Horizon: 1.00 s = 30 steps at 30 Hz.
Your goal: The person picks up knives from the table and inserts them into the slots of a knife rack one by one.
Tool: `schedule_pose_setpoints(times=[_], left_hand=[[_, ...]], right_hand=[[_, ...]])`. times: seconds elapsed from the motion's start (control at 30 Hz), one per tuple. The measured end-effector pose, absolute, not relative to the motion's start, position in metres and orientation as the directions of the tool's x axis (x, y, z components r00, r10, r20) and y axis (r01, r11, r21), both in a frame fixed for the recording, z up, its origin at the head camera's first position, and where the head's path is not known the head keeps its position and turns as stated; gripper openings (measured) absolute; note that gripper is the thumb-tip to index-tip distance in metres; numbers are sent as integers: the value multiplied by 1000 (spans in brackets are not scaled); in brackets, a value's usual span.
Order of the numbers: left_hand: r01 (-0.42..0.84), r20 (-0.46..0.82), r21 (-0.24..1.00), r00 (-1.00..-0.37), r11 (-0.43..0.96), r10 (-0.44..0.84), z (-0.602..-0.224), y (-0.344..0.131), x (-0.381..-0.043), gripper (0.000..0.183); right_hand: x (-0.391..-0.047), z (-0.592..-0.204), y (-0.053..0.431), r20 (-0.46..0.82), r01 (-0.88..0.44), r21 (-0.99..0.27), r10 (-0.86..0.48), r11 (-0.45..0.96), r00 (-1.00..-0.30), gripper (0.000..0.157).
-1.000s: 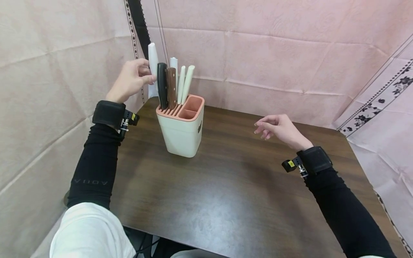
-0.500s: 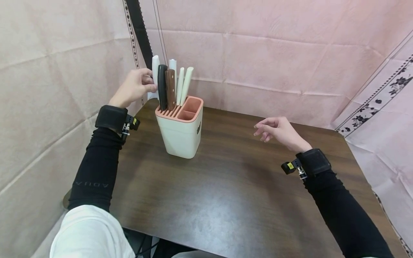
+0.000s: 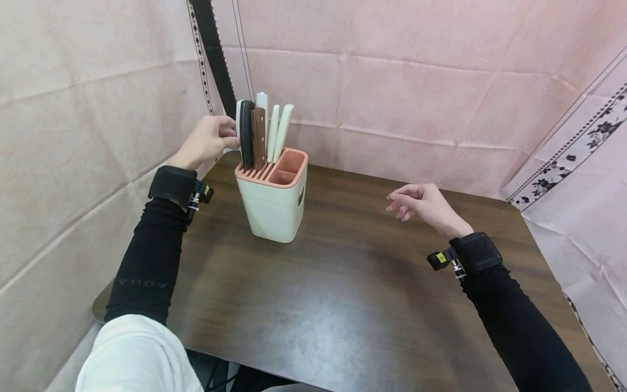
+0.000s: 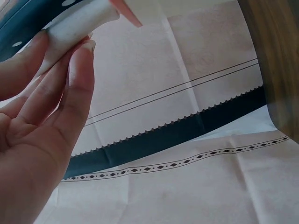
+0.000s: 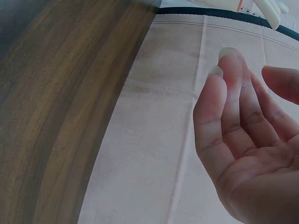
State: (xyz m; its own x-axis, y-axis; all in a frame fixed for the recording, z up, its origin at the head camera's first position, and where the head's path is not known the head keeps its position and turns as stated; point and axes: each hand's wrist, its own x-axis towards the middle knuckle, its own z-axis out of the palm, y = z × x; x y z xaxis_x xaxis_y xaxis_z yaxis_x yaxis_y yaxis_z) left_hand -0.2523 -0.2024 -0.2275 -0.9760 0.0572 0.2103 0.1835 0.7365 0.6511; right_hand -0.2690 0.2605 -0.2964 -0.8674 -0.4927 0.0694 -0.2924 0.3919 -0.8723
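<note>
My left hand [image 3: 206,139] pinches the white handle [image 4: 79,25] of a knife between thumb and fingers. This knife stands upright at the left end of a pale knife block [image 3: 271,212] with a pink slotted top; its blade is hidden. Right beside it is a black-handled knife [image 3: 246,133], which partly covers the white handle in the head view. A brown-handled knife [image 3: 258,139], another white handle [image 3: 262,102] and two pale green handles [image 3: 283,133] also rise from the slots. Over the table's right side, my right hand [image 3: 426,207] holds nothing, its fingers loosely bent.
The block stands at the back left of a dark wooden table [image 3: 343,305]. Two pink-topped compartments [image 3: 289,160] make up its right part. Pinkish cloth [image 3: 416,109] hangs behind the table and along both sides. A camera band [image 3: 171,182] sits on my left wrist.
My left hand has moved down with the white-handled knife, whose handle now stands about level with the black one. The right hand has stayed nearly still.
</note>
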Motion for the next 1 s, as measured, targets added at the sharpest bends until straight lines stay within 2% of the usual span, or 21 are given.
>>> schedule_pose_setpoints(times=[0.47, 0.8, 1.0], left_hand=[[179, 179, 672, -981, 719, 77, -230, -203, -250, 34], [177, 109, 572, -984, 801, 140, -225, -202, -232, 36], [213, 114, 441, -977, 872, 181, -225, -198, -221, 33]], right_hand=[[-264, -299, 269, 68, -279, -881, -483, 381, -873, 29], [-264, -300, 271, 85, -300, -876, -492, 378, -867, 29], [-263, -300, 269, 77, -294, -876, -491, 382, -868, 27]])
